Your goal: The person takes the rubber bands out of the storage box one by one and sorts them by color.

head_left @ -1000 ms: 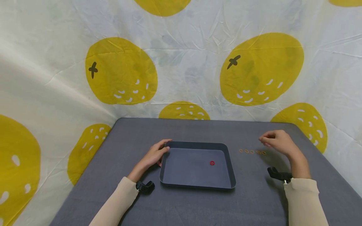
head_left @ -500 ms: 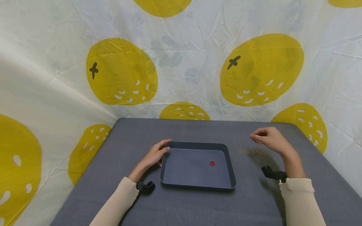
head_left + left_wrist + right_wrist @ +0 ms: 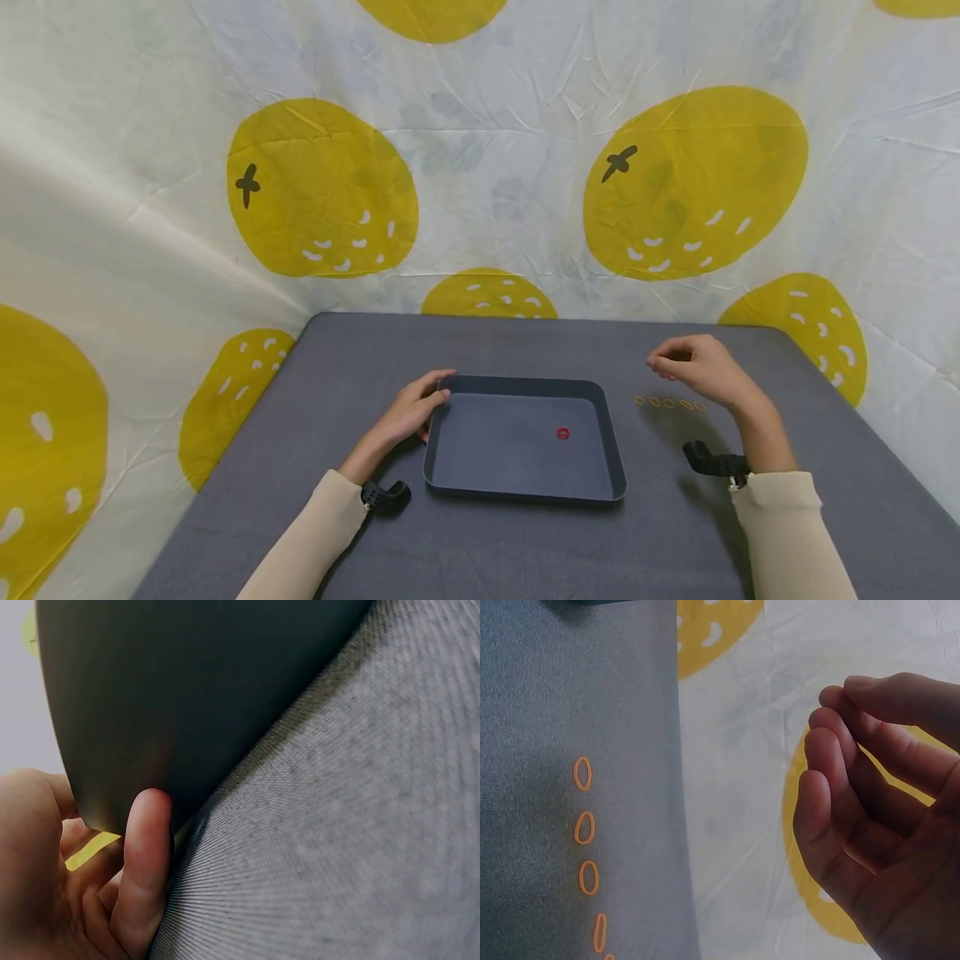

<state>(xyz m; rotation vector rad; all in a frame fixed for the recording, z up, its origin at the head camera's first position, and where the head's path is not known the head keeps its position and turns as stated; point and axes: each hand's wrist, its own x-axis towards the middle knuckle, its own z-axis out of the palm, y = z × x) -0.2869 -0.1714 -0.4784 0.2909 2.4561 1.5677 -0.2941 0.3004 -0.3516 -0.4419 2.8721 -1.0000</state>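
On grey counter [image 3: 480, 554] before curtain [image 3: 498, 192], tray [image 3: 487, 446] contains a red ring [image 3: 558, 433], left grip [image 3: 408, 412] grasping its left end, right grip [image 3: 705, 368] released near orange rings [image 3: 580, 877] right of tray.

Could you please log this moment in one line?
left hand grips tray | right hand hovers near five orange bands | red ring inside tray

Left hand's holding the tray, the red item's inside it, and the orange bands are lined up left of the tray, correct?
Wrong side: the head view shows the orange bands lined up right of the tray. The left hand does hold it, red item inside.
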